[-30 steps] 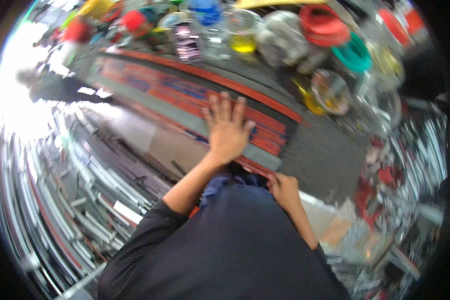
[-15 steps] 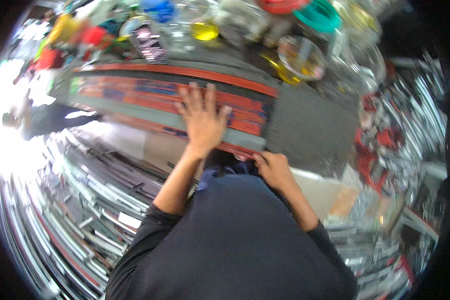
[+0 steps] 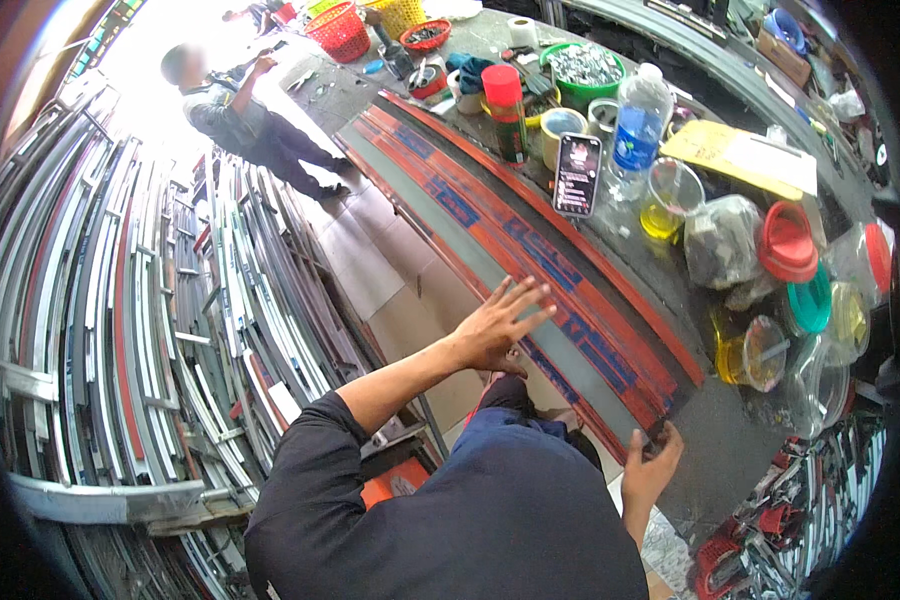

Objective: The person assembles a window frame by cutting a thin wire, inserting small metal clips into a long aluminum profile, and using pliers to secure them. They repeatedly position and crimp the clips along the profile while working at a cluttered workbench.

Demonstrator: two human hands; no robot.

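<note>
The long stack of orange-and-blue strips (image 3: 530, 243) runs diagonally along the near edge of the table (image 3: 735, 455), with a grey strip (image 3: 582, 372) on its near side. Past its right end, dark tabletop lies bare; along the far side, a phone (image 3: 577, 178), a bottle (image 3: 638, 135) and a cup of yellow liquid (image 3: 670, 200) leave little room. Tiled floor (image 3: 382, 290) opens on the near side, beyond which racked profiles (image 3: 100, 300) are cut off by the dark rim. The left hand (image 3: 490, 328) covers part of the grey strip, its fingers spread and grasping nothing; whether they touch it is unclear. The right hand (image 3: 651, 478) curls its fingers at the stack's right end, around something small and dark; I cannot tell whether they grip it.
</note>
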